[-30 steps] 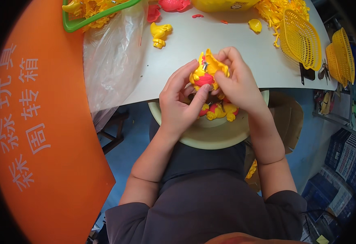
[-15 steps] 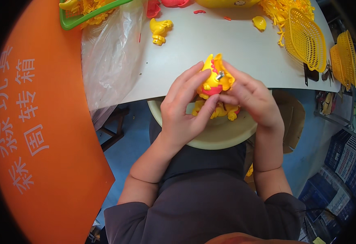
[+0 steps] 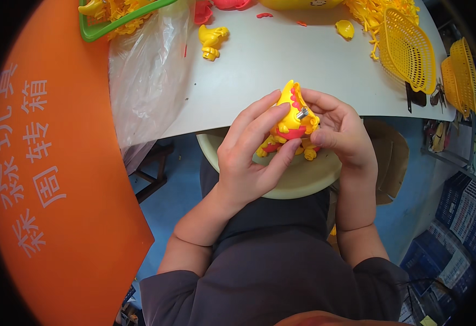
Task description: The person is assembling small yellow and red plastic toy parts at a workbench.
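Between both hands, above a pale basin (image 3: 297,187) on my lap, is a yellow plastic toy figure (image 3: 284,119) with red scalloped trim and a red band. A small silver metal cylinder (image 3: 302,113) shows in its opened side. My left hand (image 3: 246,146) is closed round the figure's left side, thumb at its lower front. My right hand (image 3: 344,127) grips a yellow shell part at its right side, fingers behind and thumb in front. More yellow and red toy pieces (image 3: 309,155) lie in the basin just below, partly hidden by the hands.
On the white table (image 3: 232,98) lie a yellow toy piece (image 3: 212,42), a small yellow shell (image 3: 345,29) and a clear plastic bag (image 3: 148,81). A yellow basket (image 3: 409,51) stands right, by scissors (image 3: 439,92). An orange box panel (image 3: 80,179) fills the left.
Both hands have lowered slightly toward me with the toy figure. The figure has turned a little, and the right fingers have shifted lower round its side.
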`<action>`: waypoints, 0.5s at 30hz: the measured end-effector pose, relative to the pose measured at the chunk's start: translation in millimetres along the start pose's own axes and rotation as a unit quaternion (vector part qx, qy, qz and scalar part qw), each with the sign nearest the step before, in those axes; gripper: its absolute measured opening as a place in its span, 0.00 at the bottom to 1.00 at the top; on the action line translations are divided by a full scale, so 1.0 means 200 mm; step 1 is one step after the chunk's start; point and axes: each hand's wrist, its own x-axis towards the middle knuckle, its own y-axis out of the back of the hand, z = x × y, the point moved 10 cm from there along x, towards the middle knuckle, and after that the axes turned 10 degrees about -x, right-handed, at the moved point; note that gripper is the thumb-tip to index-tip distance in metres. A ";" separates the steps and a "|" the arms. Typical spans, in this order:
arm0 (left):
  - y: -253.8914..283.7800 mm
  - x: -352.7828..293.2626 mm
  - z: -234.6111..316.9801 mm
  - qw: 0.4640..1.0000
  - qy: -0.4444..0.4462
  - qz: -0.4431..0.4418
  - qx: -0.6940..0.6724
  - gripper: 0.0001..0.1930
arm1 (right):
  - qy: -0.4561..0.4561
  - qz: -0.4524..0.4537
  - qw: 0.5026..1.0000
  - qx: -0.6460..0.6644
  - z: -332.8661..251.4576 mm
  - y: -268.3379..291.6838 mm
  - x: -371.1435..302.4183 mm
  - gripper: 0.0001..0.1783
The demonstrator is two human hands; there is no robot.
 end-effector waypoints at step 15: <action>0.00 0.00 0.06 1.000 -0.024 0.002 0.015 0.27 | -0.019 -0.011 1.000 0.021 0.02 0.00 0.00 0.38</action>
